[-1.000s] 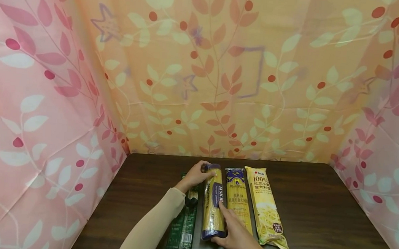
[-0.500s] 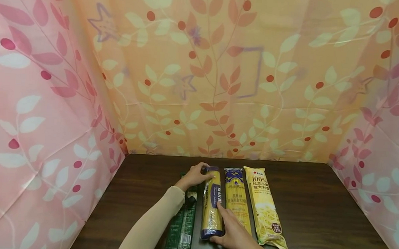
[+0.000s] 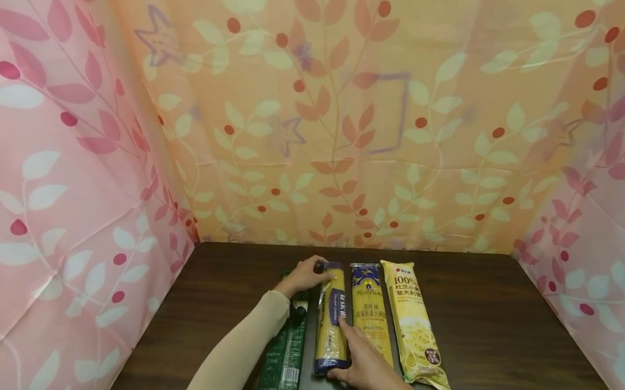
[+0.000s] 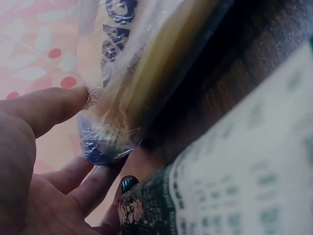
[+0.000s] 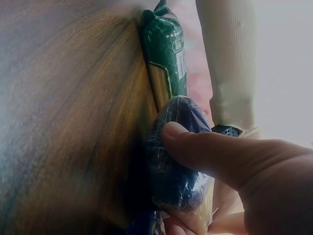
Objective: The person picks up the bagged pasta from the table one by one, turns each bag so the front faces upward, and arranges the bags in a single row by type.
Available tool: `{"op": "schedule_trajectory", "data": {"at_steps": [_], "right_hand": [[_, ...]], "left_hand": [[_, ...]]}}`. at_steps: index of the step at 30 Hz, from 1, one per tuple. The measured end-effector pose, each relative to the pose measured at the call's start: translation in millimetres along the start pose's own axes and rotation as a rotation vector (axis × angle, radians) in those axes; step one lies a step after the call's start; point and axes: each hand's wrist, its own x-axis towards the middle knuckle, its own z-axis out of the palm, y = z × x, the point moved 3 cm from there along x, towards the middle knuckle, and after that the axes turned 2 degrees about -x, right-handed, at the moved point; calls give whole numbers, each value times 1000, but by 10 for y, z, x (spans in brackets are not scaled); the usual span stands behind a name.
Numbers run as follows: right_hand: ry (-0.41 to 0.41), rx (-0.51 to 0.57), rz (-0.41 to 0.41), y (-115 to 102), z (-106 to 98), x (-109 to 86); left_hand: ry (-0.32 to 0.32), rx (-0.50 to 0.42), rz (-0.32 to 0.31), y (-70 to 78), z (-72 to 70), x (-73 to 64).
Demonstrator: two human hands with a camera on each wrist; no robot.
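A clear-wrapped spaghetti pack (image 3: 330, 342) with purple ends lies lengthwise between my two hands. My left hand (image 3: 303, 276) holds its far end, thumb on one side and fingers on the other, as the left wrist view shows close up. At the near end, my right hand (image 3: 366, 364) grips the lower right side; in the right wrist view its thumb (image 5: 188, 142) presses on the purple end. Left of this pack lies a green spaghetti pack (image 3: 283, 366), partly hidden under my left forearm. To the right lies a yellow-and-blue spaghetti pack (image 3: 372, 318), its lower part overlapped by my right hand.
A pale yellow pasta pack (image 3: 414, 326) lies slanted at the right end of the row. All are on a dark wooden table (image 3: 508, 338). An orange leaf-patterned curtain (image 3: 316, 129) stands behind, with pink curtains (image 3: 65, 204) at the sides.
The spaghetti pack's far end has come down slightly, both hands staying on it. The head view has shifted a little. The other packs lie as before.
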Motion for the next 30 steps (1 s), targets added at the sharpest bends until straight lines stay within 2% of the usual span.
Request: {"op": "schedule_trajectory", "data": {"at_steps": [17,25,30], "right_hand": [[-28,-53,13,-18,58,28],[-33,-57,6,-23,86,13],[-27,-61,1,-14,86,-7]], "left_hand": [[13,29,9,14,-17,-67],[19,90,19,-14,1,-53],[18,91,25,-48,-28,-68]]}}
